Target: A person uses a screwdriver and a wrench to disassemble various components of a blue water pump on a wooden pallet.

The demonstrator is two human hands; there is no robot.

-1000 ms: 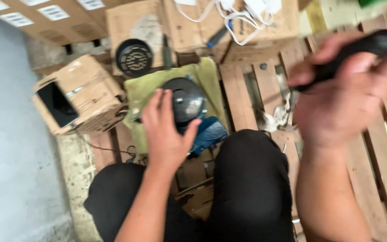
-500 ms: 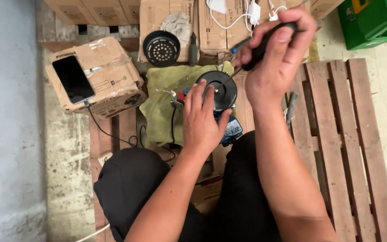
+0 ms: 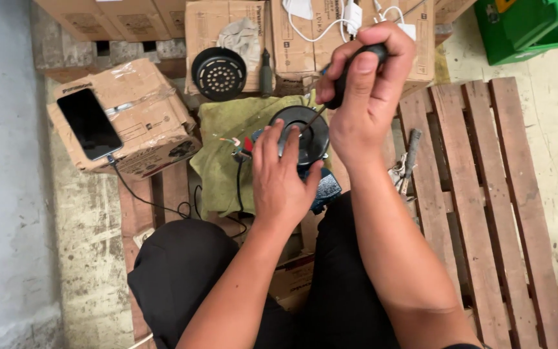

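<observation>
A round black motor housing sits on a green cloth between my knees. My left hand clasps the housing's near side, fingers spread over its rim. My right hand is closed round the black handle of a screwdriver, whose thin shaft slants down into the middle of the housing. Coloured wires stick out at the housing's left. A blue part shows under my left hand.
A black perforated cover lies behind the cloth. A phone rests on a cardboard box at the left, its cable trailing down. Wooden pallet at right holds a metal tool. Green crate top right; more boxes with white chargers behind.
My right hand brought the screwdriver in from the right and set its tip into the housing. My left hand kept hold of the housing. The view shifted, showing more at the left.
</observation>
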